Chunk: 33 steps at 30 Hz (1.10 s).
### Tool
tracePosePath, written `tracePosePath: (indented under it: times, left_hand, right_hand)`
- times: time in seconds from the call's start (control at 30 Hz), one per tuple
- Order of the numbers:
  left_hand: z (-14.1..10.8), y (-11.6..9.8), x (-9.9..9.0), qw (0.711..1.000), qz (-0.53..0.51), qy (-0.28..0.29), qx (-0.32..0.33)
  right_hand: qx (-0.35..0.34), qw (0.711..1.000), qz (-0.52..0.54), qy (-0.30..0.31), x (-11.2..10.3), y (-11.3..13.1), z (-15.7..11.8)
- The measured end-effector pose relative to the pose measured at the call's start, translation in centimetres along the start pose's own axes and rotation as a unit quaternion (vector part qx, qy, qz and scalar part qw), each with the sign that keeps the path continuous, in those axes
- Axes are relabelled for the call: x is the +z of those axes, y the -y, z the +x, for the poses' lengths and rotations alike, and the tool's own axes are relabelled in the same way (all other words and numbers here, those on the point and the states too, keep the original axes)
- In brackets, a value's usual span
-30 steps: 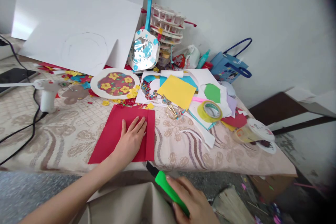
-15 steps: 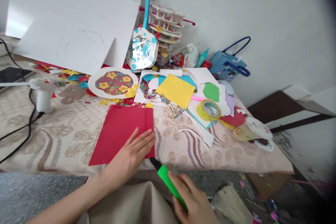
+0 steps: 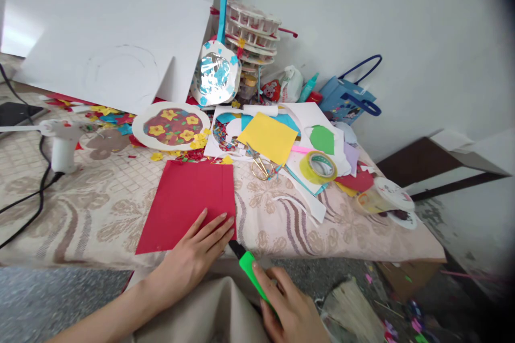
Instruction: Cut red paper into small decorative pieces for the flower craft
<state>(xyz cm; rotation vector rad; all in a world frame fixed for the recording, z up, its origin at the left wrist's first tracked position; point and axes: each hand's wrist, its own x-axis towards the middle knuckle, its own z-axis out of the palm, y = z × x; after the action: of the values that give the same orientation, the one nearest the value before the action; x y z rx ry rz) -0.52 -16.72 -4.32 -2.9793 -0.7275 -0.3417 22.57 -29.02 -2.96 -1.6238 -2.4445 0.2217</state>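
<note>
A sheet of red paper (image 3: 185,193) lies at the table's front edge, with faint straight lines near its right side. My left hand (image 3: 203,246) rests flat on the paper's lower right part, fingers stretched out and slightly apart. In my right hand (image 3: 292,305) is a green-handled utility knife (image 3: 251,270), held by its handle below the table edge. The knife's black front end points up and left, close to the paper's lower right corner. Whether it touches the paper I cannot tell.
Gold-handled scissors (image 3: 262,168), yellow paper (image 3: 269,136) and a tape roll (image 3: 318,167) lie behind the paper. A white glue gun (image 3: 63,147) with a black cord stands left. Beyond are a flower-decorated oval (image 3: 174,126) and a lidded plastic cup (image 3: 382,196) at right.
My left hand has slid a little down and toward me on the red paper, uncovering more of its right edge. The knife stays near the lower right corner.
</note>
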Motion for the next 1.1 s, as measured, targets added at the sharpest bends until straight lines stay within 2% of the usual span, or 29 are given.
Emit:
tracePosePath:
  times: [0.43, 0.7, 1.1]
  left_hand:
    - [-0.1, -0.1, 0.5, 1.0, 0.006, 0.001, -0.005]
    - [0.2, -0.3, 0.0, 0.999, -0.039, 0.0, -0.009]
    - [0.2, 0.4, -0.7, 0.998, -0.066, 0.001, -0.008]
  right_hand:
    - [-0.02, 0.999, -0.041, -0.027, 0.0, 0.2, 0.3]
    - [-0.011, 0.998, -0.039, -0.04, -0.5, 0.7, 0.6]
    - [-0.002, 1.0, -0.02, -0.005, -0.3, 0.6, 0.3]
